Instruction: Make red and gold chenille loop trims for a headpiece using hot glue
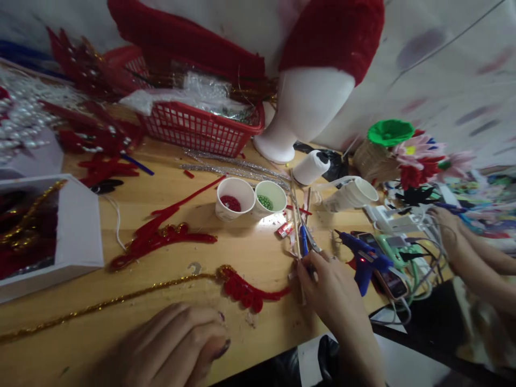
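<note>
My left hand [177, 344] hovers low over the near side of the table, fingers loosely bent, thumb and forefinger apart, with nothing visible in it. Just beyond its fingertips lies a red curved chenille piece [250, 290] with looped petals, joined to a long gold tinsel stem [133, 295]. My right hand [328, 287] is closed at a cluster of thin sticks and tools, among them a blue-handled tool [303, 242] with grey metal beside it. What its fingers grip is partly hidden. A larger red chenille piece with gold trim [161, 236] rests further left.
Two paper cups hold red beads [230, 203] and green beads [265, 202]. A blue glue gun [365, 258] lies right, beside phones and cables. Behind stand a red basket [197, 129], a white foam head [306, 102] and a thread spool [311, 167]. Another person's hands [455, 236] are far right.
</note>
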The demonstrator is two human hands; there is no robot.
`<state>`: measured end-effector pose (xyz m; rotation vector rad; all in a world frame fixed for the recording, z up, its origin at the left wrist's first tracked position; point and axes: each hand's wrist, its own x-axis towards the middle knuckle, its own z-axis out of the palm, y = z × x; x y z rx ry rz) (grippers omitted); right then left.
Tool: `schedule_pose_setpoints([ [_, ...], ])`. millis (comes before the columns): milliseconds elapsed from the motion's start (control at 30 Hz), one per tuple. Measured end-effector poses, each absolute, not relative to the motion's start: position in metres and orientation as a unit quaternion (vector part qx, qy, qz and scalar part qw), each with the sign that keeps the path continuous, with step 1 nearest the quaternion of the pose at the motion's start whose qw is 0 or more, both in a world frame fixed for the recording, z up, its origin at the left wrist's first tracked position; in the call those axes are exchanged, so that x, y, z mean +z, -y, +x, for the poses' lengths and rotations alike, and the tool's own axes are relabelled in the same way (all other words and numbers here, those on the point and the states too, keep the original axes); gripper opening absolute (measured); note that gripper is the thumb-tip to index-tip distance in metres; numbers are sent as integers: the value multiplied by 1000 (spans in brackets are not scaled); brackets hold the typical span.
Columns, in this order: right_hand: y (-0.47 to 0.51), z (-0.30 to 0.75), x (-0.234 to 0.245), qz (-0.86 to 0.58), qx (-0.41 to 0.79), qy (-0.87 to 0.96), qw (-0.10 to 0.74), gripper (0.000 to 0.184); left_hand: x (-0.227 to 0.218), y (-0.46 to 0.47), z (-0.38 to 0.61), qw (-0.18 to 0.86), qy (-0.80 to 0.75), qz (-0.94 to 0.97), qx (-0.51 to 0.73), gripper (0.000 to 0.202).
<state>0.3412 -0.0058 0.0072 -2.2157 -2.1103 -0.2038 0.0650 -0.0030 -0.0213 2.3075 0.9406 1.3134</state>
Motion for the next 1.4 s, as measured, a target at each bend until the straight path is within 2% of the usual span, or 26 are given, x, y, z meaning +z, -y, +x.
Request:
schedule_pose_setpoints([
  [100,8,342,21,-775,23,627,80,26,-21,1,69,135,-337,815,451,22],
  [167,12,346,29,-789,102,589,143,31,-21,0,69,120,-330,821,449,29],
  [267,18,351,36,-775,164,524,313,27,-19,-2,66,133,-269,858,417,36],
  [367,22,350,39,-734,147,447,490,13,-18,-1,65,152,-238,871,401,36],
  [467,22,342,42,-667,159,429,588,8,-22,5,69,134,-286,849,424,30],
  [567,20,329,45,-605,195,454,624,2,-26,11,72,101,-325,837,429,28],
  [667,18,315,45,-553,227,499,627,7,-26,11,72,89,-332,849,401,29],
  [767,14,303,41,-539,188,531,627,13,-21,9,71,93,-332,864,367,25],
  [833,10,299,37,-547,145,537,626,11,-17,9,74,125,-348,858,357,23],
  [1000,1,299,29,-565,121,538,613,10,-10,13,93,141,-361,827,407,22],
  [1100,2,299,26,-578,150,517,614,9,-6,11,106,240,-423,780,393,26],
  [1200,8,298,22,-583,200,479,626,11,0,6,119,467,-476,645,372,46],
  [1300,14,296,16,-591,259,440,625,8,7,-1,136,690,-409,464,377,57],
  [1333,15,295,13,-588,282,430,624,8,9,-3,142,748,-380,416,351,54],
  [1400,18,293,10,-578,318,413,628,10,12,-6,154,793,-353,361,340,33],
])
